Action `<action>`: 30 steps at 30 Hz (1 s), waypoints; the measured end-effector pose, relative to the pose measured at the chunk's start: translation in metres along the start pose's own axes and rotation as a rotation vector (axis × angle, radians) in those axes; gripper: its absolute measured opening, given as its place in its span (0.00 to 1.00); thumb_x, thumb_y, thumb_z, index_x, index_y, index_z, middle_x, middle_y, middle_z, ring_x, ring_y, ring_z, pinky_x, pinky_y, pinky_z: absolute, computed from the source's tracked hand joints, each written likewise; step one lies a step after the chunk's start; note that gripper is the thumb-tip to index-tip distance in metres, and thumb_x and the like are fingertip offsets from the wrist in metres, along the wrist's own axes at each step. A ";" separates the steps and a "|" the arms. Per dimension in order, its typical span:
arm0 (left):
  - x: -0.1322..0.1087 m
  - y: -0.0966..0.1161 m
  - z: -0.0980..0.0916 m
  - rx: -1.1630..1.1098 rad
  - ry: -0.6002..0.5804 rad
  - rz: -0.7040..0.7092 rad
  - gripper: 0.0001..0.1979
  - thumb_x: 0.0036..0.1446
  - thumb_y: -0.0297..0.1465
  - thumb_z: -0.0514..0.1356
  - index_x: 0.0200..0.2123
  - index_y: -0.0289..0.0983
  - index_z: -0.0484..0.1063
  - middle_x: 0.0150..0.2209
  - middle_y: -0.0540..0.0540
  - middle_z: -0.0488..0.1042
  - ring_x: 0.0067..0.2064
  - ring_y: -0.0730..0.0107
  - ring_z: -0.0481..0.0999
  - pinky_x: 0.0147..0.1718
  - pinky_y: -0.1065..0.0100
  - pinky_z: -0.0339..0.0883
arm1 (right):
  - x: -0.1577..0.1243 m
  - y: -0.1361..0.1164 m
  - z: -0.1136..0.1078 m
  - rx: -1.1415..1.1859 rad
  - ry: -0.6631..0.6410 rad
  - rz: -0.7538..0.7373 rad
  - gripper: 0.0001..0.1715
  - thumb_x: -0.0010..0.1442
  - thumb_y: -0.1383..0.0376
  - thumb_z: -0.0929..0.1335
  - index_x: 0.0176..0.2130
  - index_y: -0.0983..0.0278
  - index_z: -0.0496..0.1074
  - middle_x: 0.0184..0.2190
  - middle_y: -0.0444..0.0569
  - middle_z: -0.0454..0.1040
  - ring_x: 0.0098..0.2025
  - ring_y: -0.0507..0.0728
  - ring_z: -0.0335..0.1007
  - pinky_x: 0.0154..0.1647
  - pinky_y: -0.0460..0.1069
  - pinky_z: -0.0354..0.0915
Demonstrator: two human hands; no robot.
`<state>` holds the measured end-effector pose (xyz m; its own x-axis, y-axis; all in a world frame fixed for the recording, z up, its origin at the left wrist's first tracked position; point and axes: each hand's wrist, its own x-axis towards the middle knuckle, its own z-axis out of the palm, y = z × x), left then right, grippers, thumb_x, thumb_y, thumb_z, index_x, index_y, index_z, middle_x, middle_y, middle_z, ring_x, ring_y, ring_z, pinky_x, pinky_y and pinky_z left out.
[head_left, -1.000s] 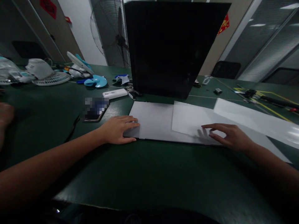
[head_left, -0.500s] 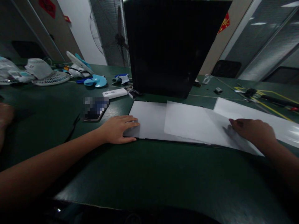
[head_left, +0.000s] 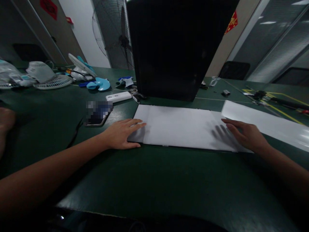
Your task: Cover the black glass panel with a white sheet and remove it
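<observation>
A thin white sheet (head_left: 181, 125) lies over a flat panel (head_left: 139, 115) with a dark rim, its right end reaching past the panel. At the panel's left end my left hand (head_left: 122, 133) rests with fingers spread, the fingertips by the sheet's left edge. My right hand (head_left: 248, 133) is open above the right part of the sheet, fingers stretched out and casting a shadow; nothing is in it. A second glossy white sheet (head_left: 267, 124) lies to the right, partly behind my right hand.
A large black screen (head_left: 178, 48) stands behind the panel. Left of it lie a phone (head_left: 98, 114), a white oblong device (head_left: 118, 96), a blue fan blade (head_left: 98, 84) and white fan parts (head_left: 53, 80). Another person's hand (head_left: 6, 119) is at the far left.
The thin sheet has slid left along the panel, its left edge now near my left fingertips. My right hand has let go of it, moved left and opened. My left hand has barely moved.
</observation>
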<state>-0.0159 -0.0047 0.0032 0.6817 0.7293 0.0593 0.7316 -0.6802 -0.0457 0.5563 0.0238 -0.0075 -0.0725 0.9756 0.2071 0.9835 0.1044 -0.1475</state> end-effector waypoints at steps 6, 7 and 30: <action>0.000 -0.001 0.000 0.012 -0.011 0.001 0.45 0.62 0.58 0.58 0.75 0.48 0.49 0.74 0.37 0.55 0.67 0.37 0.67 0.59 0.44 0.68 | 0.004 0.018 0.001 -0.204 -0.053 0.086 0.48 0.67 0.35 0.53 0.56 0.62 0.81 0.31 0.58 0.79 0.30 0.65 0.75 0.31 0.57 0.69; 0.000 0.000 0.000 0.011 -0.012 0.002 0.45 0.62 0.58 0.58 0.75 0.48 0.49 0.74 0.37 0.55 0.67 0.37 0.66 0.59 0.44 0.67 | 0.005 0.020 0.002 -0.195 -0.071 0.076 0.47 0.67 0.35 0.53 0.56 0.62 0.81 0.31 0.58 0.79 0.30 0.64 0.75 0.31 0.57 0.69; 0.000 -0.001 0.003 -0.010 -0.004 0.011 0.38 0.63 0.55 0.59 0.70 0.44 0.63 0.71 0.37 0.63 0.70 0.37 0.63 0.65 0.40 0.63 | 0.003 0.000 0.012 0.088 -0.102 -0.344 0.34 0.73 0.48 0.56 0.64 0.60 0.73 0.65 0.51 0.71 0.65 0.65 0.67 0.67 0.64 0.64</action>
<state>-0.0166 -0.0035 -0.0002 0.6895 0.7222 0.0553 0.7242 -0.6886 -0.0366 0.5539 0.0287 -0.0180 -0.4173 0.8941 0.1624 0.8810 0.4419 -0.1691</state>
